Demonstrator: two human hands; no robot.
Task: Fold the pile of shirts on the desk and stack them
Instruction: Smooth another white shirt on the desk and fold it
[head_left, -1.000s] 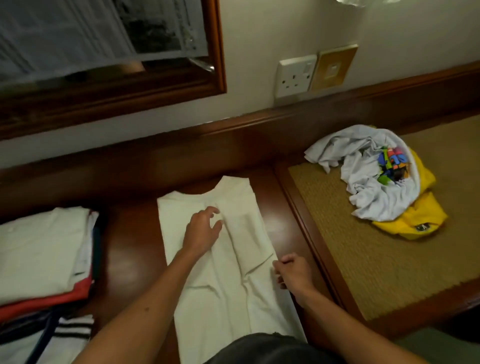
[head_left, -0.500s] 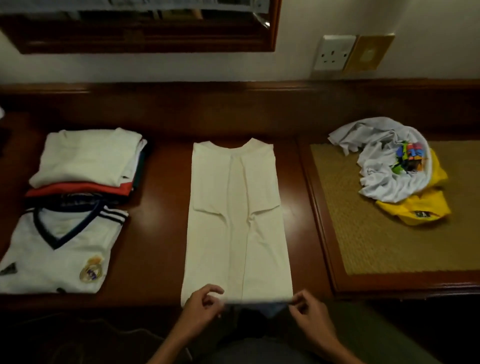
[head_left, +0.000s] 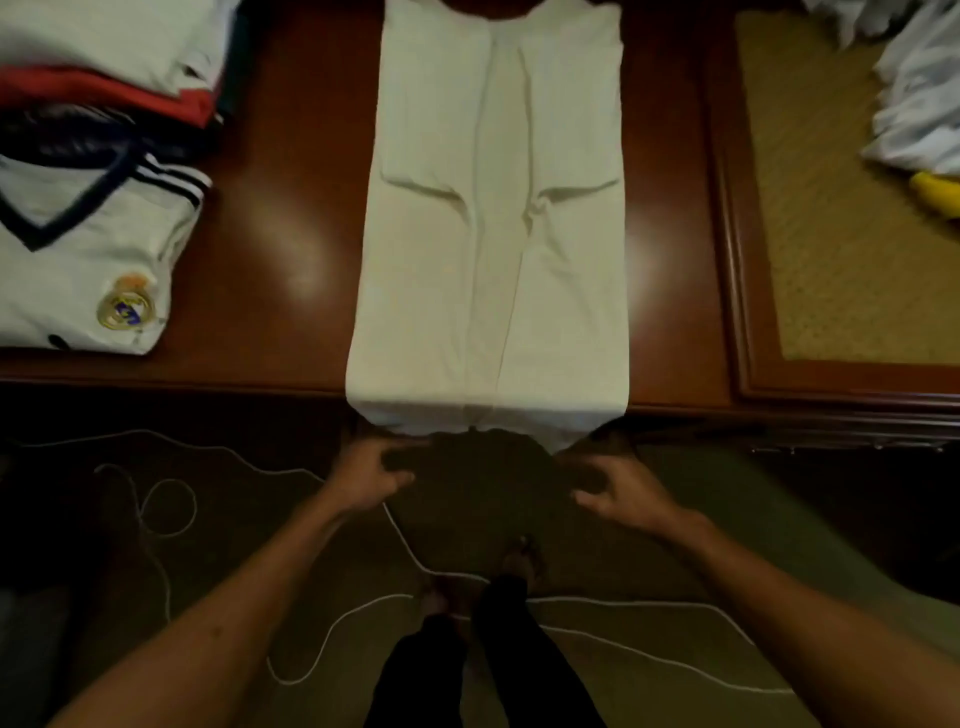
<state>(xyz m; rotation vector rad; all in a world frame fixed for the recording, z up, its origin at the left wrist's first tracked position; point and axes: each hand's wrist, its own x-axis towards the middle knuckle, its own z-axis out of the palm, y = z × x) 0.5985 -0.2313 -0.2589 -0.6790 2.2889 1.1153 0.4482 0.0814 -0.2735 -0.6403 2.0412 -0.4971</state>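
Both hands (head_left: 496, 480) pinching the hanging hem corners of the cream shirt (head_left: 493, 218) on the desk (head_left: 280, 249)

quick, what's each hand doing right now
Left hand: closed on the left hem corner of the cream shirt.
Right hand: curled at the right hem corner; whether it actually grips cannot be told.

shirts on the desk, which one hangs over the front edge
The cream shirt in the middle; its hem drapes off the desk. The crested jersey lies wholly on top.
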